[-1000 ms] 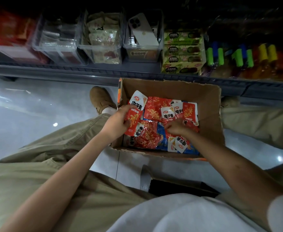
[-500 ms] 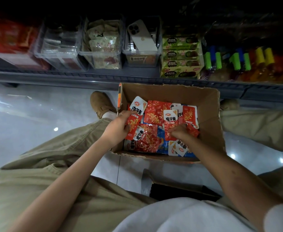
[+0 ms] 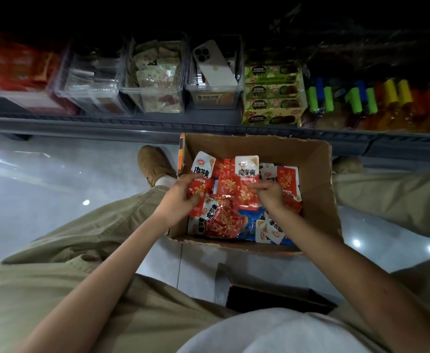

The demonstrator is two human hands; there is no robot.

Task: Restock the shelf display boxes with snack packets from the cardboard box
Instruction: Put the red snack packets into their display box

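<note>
An open cardboard box (image 3: 315, 179) stands on the floor between my knees, filled with red-and-white and blue snack packets. My left hand (image 3: 180, 197) grips a red-and-white packet (image 3: 200, 171) at the box's left side. My right hand (image 3: 270, 193) pinches another red packet (image 3: 245, 179) raised above the pile in the middle. Clear display boxes (image 3: 155, 80) stand on the low shelf beyond the cardboard box; one holds pale packets, one (image 3: 91, 80) looks nearly bare.
A phone (image 3: 214, 63) leans in a clear box on the shelf. Green cartons (image 3: 272, 93) and coloured-cap bottles (image 3: 387, 103) fill the shelf's right. The shelf edge (image 3: 107, 123) runs just behind the cardboard box. A dark box (image 3: 272, 296) lies near my lap.
My right hand has lifted a red packet out of the pile and moved it toward the middle. My left hand keeps its packet, shifted slightly.
</note>
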